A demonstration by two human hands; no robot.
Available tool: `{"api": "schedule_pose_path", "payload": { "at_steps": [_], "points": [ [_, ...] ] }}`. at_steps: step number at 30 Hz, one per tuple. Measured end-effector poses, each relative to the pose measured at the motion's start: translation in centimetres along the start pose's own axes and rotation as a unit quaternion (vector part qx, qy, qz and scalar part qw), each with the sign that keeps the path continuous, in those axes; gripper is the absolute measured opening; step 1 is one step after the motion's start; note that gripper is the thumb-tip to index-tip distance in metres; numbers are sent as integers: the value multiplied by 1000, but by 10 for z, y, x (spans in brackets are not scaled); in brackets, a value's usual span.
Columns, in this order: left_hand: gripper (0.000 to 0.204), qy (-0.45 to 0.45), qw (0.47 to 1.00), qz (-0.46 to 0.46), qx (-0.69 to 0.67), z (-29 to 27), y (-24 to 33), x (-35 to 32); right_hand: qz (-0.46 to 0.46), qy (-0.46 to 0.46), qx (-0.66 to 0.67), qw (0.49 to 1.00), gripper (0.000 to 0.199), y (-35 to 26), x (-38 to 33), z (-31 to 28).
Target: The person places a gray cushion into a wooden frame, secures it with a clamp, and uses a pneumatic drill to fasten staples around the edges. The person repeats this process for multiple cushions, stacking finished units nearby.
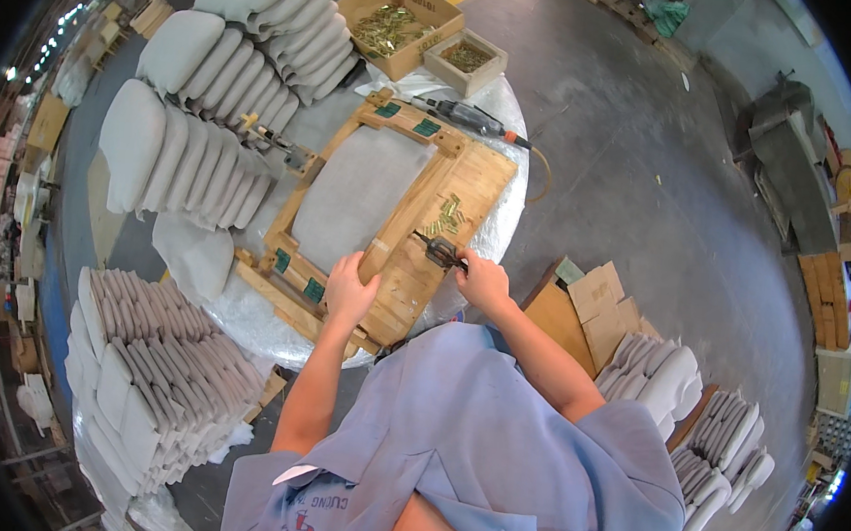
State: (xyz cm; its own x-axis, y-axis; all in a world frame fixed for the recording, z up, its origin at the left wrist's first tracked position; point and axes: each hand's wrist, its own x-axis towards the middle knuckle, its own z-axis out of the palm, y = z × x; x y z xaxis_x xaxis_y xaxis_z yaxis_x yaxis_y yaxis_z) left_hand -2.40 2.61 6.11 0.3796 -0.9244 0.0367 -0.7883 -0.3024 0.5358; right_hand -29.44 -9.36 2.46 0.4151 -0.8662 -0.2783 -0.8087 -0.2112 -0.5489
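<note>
The left hand is closed on a bar of the wooden frame, which lies on the plastic-covered table, and the right hand grips a dark tool. The frame seems stiff and rather heavy, best held by its bars; the grey pad inside looks light and soft.

My shirt is blue-grey, my hand tool black; I see a honey-brown wooden frame, dark green patches, brassy fasteners, pale grey cushions.

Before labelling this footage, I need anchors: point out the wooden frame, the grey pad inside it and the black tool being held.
Wooden frame [407, 212]: head view, right rail.
Grey pad [360, 188]: head view, its middle.
Black held tool [441, 253]: head view, body.
</note>
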Motion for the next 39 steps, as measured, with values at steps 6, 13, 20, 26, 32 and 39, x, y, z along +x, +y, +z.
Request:
{"api": "schedule_pose_path", "payload": {
  "at_steps": [6, 13, 20, 26, 32, 39],
  "points": [
    [57, -28, 995, -46, 80, 34, -13, 16, 8, -23, 7, 1000, 34, -2, 0, -1],
    [67, -60, 987, -70, 130, 37, -4, 15, -18, 39, 70, 997, 36, 8, -2, 14],
    [123, -47, 976, -51, 208, 16, -8, 27, 44, 112, 370, 921, 34, 5, 5, 25],
    [132, -103, 971, -77, 204, 21, -20, 36, -45, 167, 488, 855, 32, -34, 13, 26],
    [129, -84, 975, -58, 199, 23, -21, 41, -89, 69, 298, 948, 25, -83, 49, -2],
    [126, -86, 975, -58, 198, 25, -29, 45, -161, -16, 91, 983, 30, -87, 96, 11]
  ]
}}
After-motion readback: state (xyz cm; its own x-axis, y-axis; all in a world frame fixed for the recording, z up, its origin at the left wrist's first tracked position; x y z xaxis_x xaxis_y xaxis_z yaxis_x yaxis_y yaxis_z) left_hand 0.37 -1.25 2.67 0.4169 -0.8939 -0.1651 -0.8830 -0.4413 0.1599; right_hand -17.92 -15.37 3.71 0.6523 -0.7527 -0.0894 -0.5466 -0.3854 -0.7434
